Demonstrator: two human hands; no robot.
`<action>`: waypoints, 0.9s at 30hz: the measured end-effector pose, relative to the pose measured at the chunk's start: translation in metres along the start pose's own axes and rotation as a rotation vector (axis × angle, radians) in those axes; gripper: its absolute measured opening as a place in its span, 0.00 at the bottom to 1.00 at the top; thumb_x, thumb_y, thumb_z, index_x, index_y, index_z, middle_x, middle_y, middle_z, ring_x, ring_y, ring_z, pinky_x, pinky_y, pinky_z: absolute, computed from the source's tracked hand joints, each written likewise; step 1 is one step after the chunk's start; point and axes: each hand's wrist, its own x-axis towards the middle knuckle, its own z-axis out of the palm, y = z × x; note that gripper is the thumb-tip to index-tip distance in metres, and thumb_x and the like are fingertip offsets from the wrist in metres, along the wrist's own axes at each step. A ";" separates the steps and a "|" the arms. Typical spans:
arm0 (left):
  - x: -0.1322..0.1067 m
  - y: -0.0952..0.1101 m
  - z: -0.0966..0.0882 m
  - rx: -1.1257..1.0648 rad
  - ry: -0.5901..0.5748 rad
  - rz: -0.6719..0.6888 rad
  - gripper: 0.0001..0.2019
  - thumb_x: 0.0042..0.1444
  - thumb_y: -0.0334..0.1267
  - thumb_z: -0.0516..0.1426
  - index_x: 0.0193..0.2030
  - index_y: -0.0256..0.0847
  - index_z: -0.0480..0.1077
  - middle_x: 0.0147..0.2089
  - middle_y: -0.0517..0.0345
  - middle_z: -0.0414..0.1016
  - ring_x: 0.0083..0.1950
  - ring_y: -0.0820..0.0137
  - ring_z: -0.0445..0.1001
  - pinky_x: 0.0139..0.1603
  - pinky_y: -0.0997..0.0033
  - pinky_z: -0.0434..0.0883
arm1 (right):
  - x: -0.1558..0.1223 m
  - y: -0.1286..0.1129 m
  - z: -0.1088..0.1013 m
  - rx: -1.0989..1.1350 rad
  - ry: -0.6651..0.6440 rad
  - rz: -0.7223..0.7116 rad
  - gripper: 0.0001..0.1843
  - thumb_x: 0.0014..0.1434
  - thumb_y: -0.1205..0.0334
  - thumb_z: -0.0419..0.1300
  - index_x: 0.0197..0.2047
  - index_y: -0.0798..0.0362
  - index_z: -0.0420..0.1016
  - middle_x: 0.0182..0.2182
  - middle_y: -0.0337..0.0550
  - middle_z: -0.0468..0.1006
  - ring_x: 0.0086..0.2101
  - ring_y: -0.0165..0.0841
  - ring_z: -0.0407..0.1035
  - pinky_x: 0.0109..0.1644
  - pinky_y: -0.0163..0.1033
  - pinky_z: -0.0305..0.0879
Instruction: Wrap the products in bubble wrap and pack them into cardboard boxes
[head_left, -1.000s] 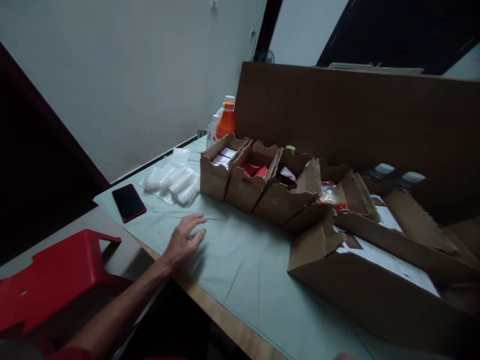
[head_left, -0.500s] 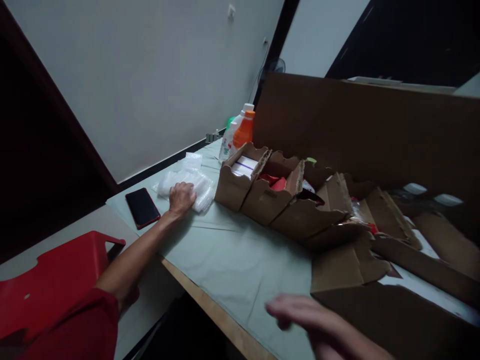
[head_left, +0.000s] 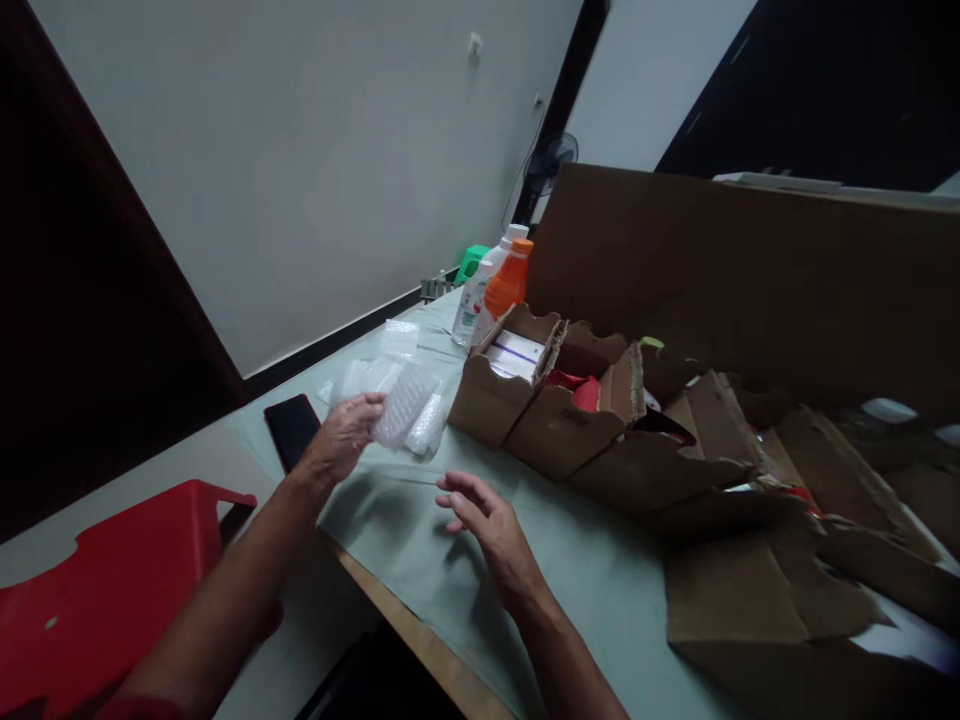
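Note:
My left hand point(head_left: 349, 432) pinches a bubble wrap bag point(head_left: 403, 402) by its near left edge and holds it above the table. Under and behind it lie more pieces of bubble wrap point(head_left: 426, 425) on the pale green cloth. A dark phone with a red edge point(head_left: 291, 428) rests partly behind my left wrist. To the right, my right hand point(head_left: 484, 520) hovers over the cloth with its fingers apart and nothing in it. It is close to the bubble wrap bag but not touching it.
A row of cardboard boxes point(head_left: 480, 400) filled with packets runs along the right. Behind it stand an orange bottle point(head_left: 508, 280) and a clear bottle point(head_left: 469, 310). A red plastic stool point(head_left: 142, 590) is at the lower left, and a tall cardboard panel point(head_left: 720, 270) rises at the back.
My left hand has lifted a bubble wrap bag off the pile. My right hand has come up and left from the lower edge toward it. The view has shifted slightly.

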 end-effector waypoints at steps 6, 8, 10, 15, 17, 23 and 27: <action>-0.069 -0.039 0.061 -0.094 -0.331 -0.233 0.18 0.45 0.48 0.67 0.37 0.35 0.78 0.27 0.59 0.74 0.26 0.73 0.70 0.30 0.74 0.67 | -0.015 -0.002 -0.012 0.011 0.122 -0.136 0.26 0.56 0.43 0.65 0.51 0.52 0.77 0.45 0.46 0.81 0.43 0.39 0.74 0.46 0.39 0.68; -0.094 -0.051 0.079 -0.131 -0.412 -0.282 0.23 0.51 0.58 0.62 0.37 0.36 0.78 0.29 0.55 0.76 0.30 0.69 0.73 0.33 0.71 0.69 | -0.035 -0.002 -0.028 -0.133 0.255 -0.128 0.23 0.54 0.43 0.66 0.42 0.54 0.78 0.35 0.43 0.81 0.36 0.37 0.72 0.40 0.38 0.68; -0.116 -0.060 0.091 -0.204 -0.485 -0.343 0.31 0.56 0.66 0.54 0.41 0.36 0.78 0.35 0.50 0.78 0.36 0.64 0.76 0.37 0.67 0.71 | -0.060 0.000 -0.044 -0.298 0.375 -0.122 0.21 0.53 0.42 0.66 0.34 0.54 0.77 0.29 0.41 0.78 0.30 0.35 0.69 0.34 0.36 0.65; -0.155 -0.075 0.109 -0.249 -0.556 -0.400 0.25 0.43 0.53 0.70 0.40 0.34 0.78 0.34 0.54 0.78 0.35 0.68 0.74 0.41 0.70 0.69 | -0.117 0.023 -0.070 -0.298 0.466 -0.101 0.29 0.55 0.41 0.64 0.51 0.54 0.74 0.32 0.42 0.79 0.33 0.38 0.73 0.36 0.38 0.69; -0.166 -0.079 0.113 -0.197 -0.498 -0.421 0.20 0.42 0.49 0.71 0.31 0.33 0.76 0.27 0.59 0.74 0.29 0.74 0.68 0.34 0.74 0.65 | -0.133 0.036 -0.079 -0.256 0.546 -0.065 0.36 0.54 0.39 0.63 0.57 0.56 0.70 0.33 0.44 0.80 0.34 0.38 0.74 0.36 0.39 0.70; -0.192 -0.086 0.122 -0.298 -0.500 -0.480 0.18 0.43 0.45 0.70 0.37 0.35 0.77 0.31 0.58 0.76 0.30 0.73 0.71 0.34 0.74 0.66 | -0.180 0.048 -0.100 -0.380 0.778 -0.142 0.35 0.59 0.36 0.57 0.59 0.53 0.72 0.55 0.57 0.76 0.53 0.46 0.71 0.53 0.48 0.70; -0.208 -0.080 0.132 -0.382 -0.534 -0.535 0.19 0.40 0.42 0.69 0.40 0.37 0.79 0.35 0.54 0.80 0.36 0.65 0.77 0.40 0.68 0.71 | -0.194 0.047 -0.089 -0.675 0.656 -0.329 0.34 0.63 0.40 0.56 0.67 0.47 0.65 0.67 0.51 0.64 0.63 0.47 0.61 0.63 0.54 0.61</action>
